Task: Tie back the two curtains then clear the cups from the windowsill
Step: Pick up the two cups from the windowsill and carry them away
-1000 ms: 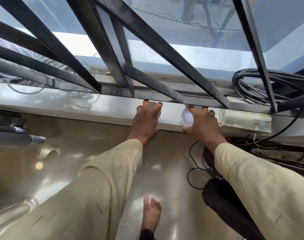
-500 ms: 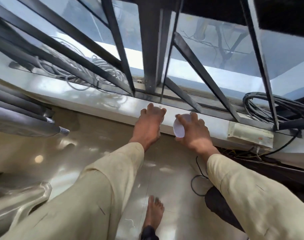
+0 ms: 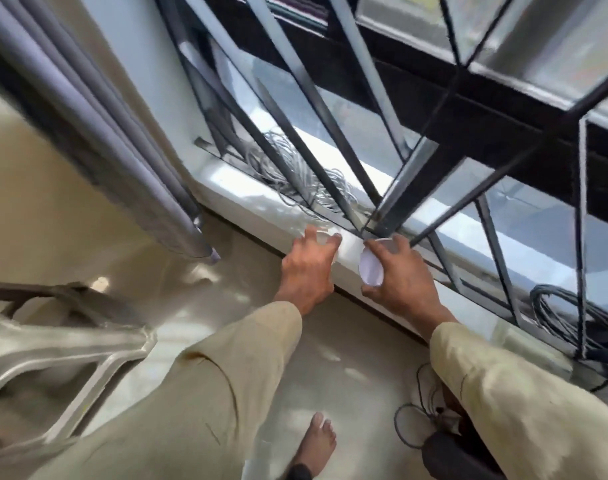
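Observation:
My left hand (image 3: 307, 271) grips a small white cup (image 3: 322, 238), mostly hidden under the fingers, at the front edge of the white windowsill (image 3: 247, 206). My right hand (image 3: 404, 282) holds a second white cup (image 3: 371, 268) tipped on its side, its round base facing me. Both hands sit side by side over the sill, just in front of the dark window grille (image 3: 316, 133). A grey curtain (image 3: 98, 133) hangs in folds at the left of the window.
Coiled grey cable (image 3: 295, 178) lies on the sill behind the grille, and black cable coils (image 3: 572, 317) at the right. A metal ladder (image 3: 63, 362) stands low left. Loose wires (image 3: 420, 414) and my bare foot (image 3: 314, 445) are on the tiled floor.
My view has swung left and up, bringing the curtain and ladder into sight. Both hands keep their hold on the cups, and the right cup now faces me more fully.

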